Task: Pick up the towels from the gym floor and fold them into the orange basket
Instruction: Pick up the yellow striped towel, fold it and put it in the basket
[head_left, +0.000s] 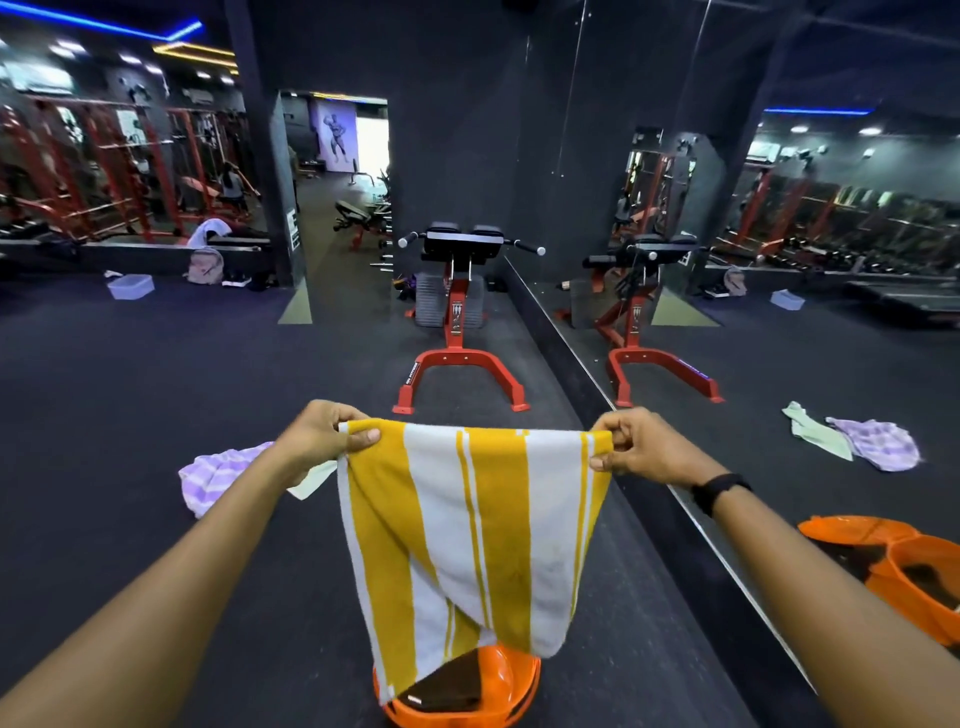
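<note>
So, left hand pinching one top corner of the yellow-and-white striped towel, thumb over the edge, fingers curled behind. Right hand pinching the other top corner the same way, black band on that wrist. Towel stretched flat between both, hanging straight down over the orange basket on the dark floor, brown folded towel already inside. Purple striped towel lying on the floor behind the left forearm. Red gym machine further ahead, mirror wall off to the right.

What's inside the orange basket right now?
The orange basket holds a folded dark brown towel. The hanging yellow-striped towel covers the basket's left part, so anything there is hidden.
</note>
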